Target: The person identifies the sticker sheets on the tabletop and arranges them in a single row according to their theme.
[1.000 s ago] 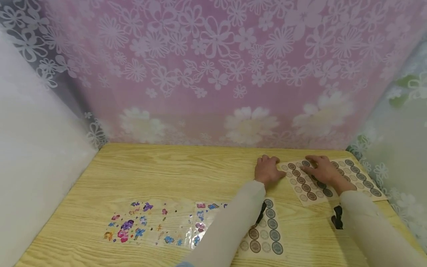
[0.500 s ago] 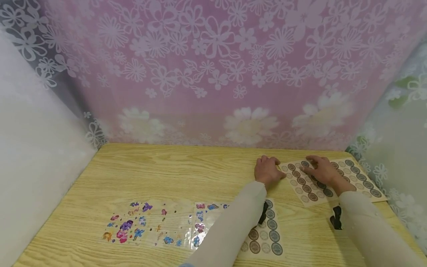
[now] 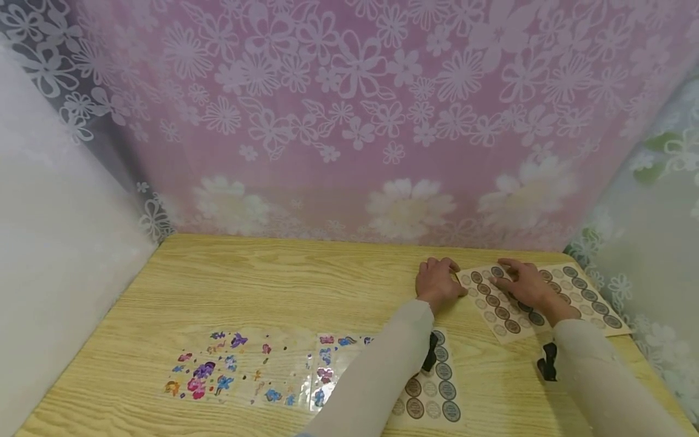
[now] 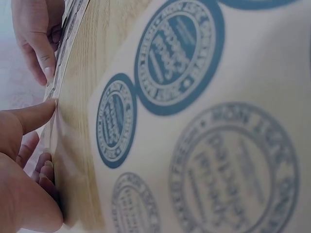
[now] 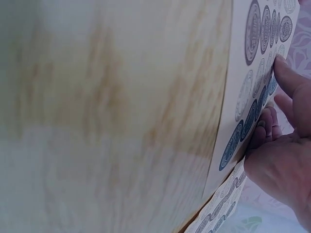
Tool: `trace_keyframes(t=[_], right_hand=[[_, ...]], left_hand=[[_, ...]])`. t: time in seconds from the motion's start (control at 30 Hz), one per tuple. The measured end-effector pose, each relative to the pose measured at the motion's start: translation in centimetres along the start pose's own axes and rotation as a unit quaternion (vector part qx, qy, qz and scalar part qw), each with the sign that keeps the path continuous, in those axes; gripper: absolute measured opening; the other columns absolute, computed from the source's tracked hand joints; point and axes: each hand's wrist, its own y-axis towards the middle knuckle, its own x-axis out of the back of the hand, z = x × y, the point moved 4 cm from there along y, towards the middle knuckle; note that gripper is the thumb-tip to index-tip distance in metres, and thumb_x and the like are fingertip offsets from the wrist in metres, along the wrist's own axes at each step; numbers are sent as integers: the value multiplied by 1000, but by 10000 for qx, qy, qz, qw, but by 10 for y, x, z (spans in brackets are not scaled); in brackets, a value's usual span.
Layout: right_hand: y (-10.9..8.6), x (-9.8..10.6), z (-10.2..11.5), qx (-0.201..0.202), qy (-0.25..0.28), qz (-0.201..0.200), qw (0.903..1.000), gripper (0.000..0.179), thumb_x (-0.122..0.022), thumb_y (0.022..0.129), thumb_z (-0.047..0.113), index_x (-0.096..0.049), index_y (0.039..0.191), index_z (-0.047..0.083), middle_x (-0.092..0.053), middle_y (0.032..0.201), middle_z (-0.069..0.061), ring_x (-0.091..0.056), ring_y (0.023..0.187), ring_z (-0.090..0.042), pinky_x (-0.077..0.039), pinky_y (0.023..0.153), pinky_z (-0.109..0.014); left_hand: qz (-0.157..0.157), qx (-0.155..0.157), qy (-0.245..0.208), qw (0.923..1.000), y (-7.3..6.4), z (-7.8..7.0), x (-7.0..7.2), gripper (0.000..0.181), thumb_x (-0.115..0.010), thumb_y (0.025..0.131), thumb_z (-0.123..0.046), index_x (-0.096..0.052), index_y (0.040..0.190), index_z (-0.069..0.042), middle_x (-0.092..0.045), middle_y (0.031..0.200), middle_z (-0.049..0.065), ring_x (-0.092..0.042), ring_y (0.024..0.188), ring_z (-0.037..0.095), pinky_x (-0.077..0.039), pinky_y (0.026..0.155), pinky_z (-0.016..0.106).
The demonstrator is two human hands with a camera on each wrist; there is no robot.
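Note:
A cream sheet of round brown and blue-grey label stickers (image 3: 493,312) lies flat at the table's back right. At its left edge is my left hand (image 3: 438,282), thumb and forefinger spread apart, fingertips right at the paper. My right hand (image 3: 528,286) rests on the same sheet, thumb extended over the stickers and the other fingers loosely bent, as the right wrist view also shows (image 5: 286,155). Part of the sheet is hidden under that hand. Another sticker sheet (image 3: 592,297) adjoins it on the right, near the table corner.
Nearer the front, a third round-sticker sheet (image 3: 433,408) lies partly beneath my left forearm. Clear sheets with colourful pony stickers (image 3: 204,371) extend to its left. Floral curtains (image 3: 349,152) border the wood-grain table (image 3: 273,279). Black straps (image 3: 548,362) hang by both sleeves.
The head view has shifted very slightly. Both hands stay in the same places at the sticker sheet.

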Motion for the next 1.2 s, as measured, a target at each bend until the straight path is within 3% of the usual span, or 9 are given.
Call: trace_keyframes(t=[0.17,0.37,0.57,0.7,1.0,1.2], right_hand=[[-1,0,3,3,22,68,10000,71,-51,99,39,-27,146,-8,-22,134,-45,-34,117,-58,-38,85,-66],[-1,-2,5,31,112,8,9999,69,-52,99,38,-29,144,-9,-26,134,-45,-34,119,-58,-38,86,-65],[1,-5,1,97,49,-111,9999,73,-53,98,38,-25,145,-10,-28,133,-46,-35,118,-58,-39,86,-64],[2,-7,-1,114,171,-54,9998,75,-54,98,38,-22,147,-9,-19,136,-46,-33,120,-58,-38,87,-65],[1,-5,-4,0,427,136,9990,76,-54,97,40,-21,148,-7,-10,139,-45,-26,121,-60,-35,87,-67],[-1,0,-3,46,607,201,9979,77,-55,97,40,-20,149,-6,-20,140,-43,-28,122,-58,-36,88,-65]], left_hand=[[-68,-34,-326,9994,0,2,-1,30,-81,75,-37,-63,99,-33,-51,85,-15,-45,92,10,-40,77,26],[-179,-109,-564,9982,-1,3,-1,21,-78,80,-33,-65,97,-30,-52,70,-20,-48,94,8,-39,78,24],[-158,-50,-763,9969,-1,3,1,14,-75,83,-32,-68,95,-30,-53,69,-21,-48,94,7,-40,77,24],[-160,36,-810,9966,-1,5,2,11,-75,84,-33,-68,92,-31,-53,69,-21,-48,92,5,-39,76,23],[-146,-142,-799,9966,1,5,-2,10,-75,83,-31,-68,89,-33,-52,70,-21,-46,87,4,-38,74,22],[-124,-206,-755,9969,3,4,0,8,-75,83,-31,-68,87,-33,-52,70,-20,-45,86,5,-37,74,22]])
